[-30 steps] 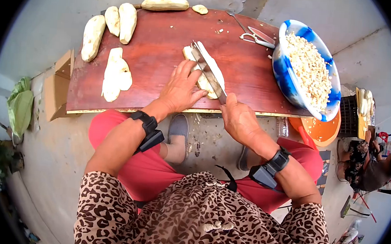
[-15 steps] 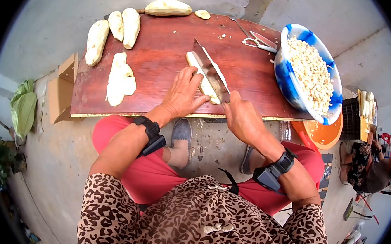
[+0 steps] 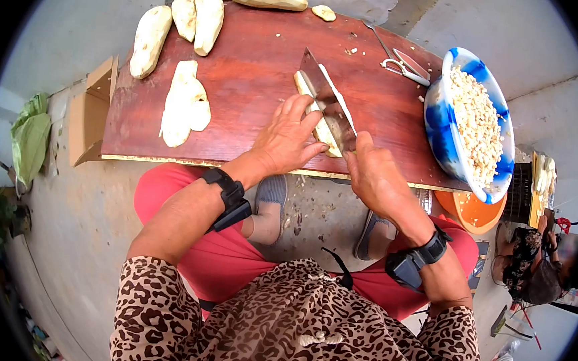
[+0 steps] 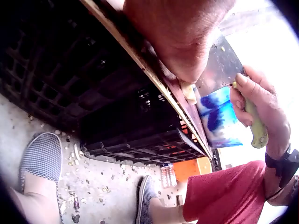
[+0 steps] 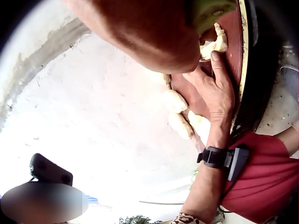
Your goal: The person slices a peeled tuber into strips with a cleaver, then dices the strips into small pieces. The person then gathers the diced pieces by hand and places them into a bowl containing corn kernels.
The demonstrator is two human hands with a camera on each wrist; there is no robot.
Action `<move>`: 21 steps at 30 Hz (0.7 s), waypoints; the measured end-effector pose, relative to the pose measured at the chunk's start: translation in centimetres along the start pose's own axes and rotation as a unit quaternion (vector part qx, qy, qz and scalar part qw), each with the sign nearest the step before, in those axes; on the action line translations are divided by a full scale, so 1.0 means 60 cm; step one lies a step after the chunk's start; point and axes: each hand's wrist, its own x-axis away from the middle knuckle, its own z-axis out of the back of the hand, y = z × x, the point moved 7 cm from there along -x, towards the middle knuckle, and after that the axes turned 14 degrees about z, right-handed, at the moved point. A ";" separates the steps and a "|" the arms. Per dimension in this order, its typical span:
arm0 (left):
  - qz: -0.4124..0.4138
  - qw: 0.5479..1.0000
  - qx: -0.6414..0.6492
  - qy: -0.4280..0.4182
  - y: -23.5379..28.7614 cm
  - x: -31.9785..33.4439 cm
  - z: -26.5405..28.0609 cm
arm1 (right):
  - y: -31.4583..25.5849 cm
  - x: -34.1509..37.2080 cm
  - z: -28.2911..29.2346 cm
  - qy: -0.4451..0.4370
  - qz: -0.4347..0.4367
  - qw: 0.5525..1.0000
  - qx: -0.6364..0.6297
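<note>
My left hand holds a pale peeled root piece against the red-brown board, fingers on top and thumb near its close end. My right hand grips a cleaver by its green handle. The cleaver's wide blade stands lengthwise along the piece, just right of my left fingertips, its broad face leaning into view. A white strip of root shows along the blade's right side. In the right wrist view my left thumb lies against the piece.
Flat root slices lie at left, with several whole peeled roots along the back left edge. A peeler is near the blue-and-white basin of diced root at right. An orange bowl stands below.
The blade's broad face leans further into view, and less of the root piece shows left of it. Both hands keep their holds; the view has shifted slightly.
</note>
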 end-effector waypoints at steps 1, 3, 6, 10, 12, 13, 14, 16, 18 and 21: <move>-0.001 1.000 0.000 0.003 0.000 0.000 0.000 | -0.003 -0.003 0.004 -0.007 -0.002 1.000 0.001; 0.000 1.000 0.003 0.004 -0.002 0.000 0.000 | -0.005 -0.012 0.002 -0.001 0.017 1.000 -0.004; 0.004 1.000 0.007 -0.001 -0.002 0.000 -0.002 | -0.006 -0.034 -0.009 0.022 0.046 0.998 -0.025; 0.010 1.000 0.004 0.001 -0.001 -0.001 -0.002 | -0.008 -0.049 -0.006 0.014 0.027 0.999 -0.031; 0.010 1.000 0.004 0.002 0.000 -0.001 -0.002 | -0.005 -0.047 -0.004 0.017 0.029 0.999 -0.027; 0.009 1.000 0.003 0.002 -0.001 -0.001 -0.002 | 0.001 -0.047 -0.007 0.022 0.029 0.999 -0.025; 0.008 1.000 0.004 0.001 -0.001 0.000 -0.002 | 0.004 -0.044 -0.009 0.025 0.029 0.999 -0.023; 0.006 1.000 0.007 -0.002 0.001 0.000 0.000 | 0.009 -0.027 -0.007 0.021 0.042 0.999 -0.025; 0.004 1.000 0.006 0.000 0.002 -0.001 0.001 | 0.008 -0.010 -0.003 0.005 0.037 0.999 -0.015; 0.001 1.000 0.002 0.007 0.001 0.000 0.000 | -0.005 0.019 0.002 -0.032 0.002 0.999 0.004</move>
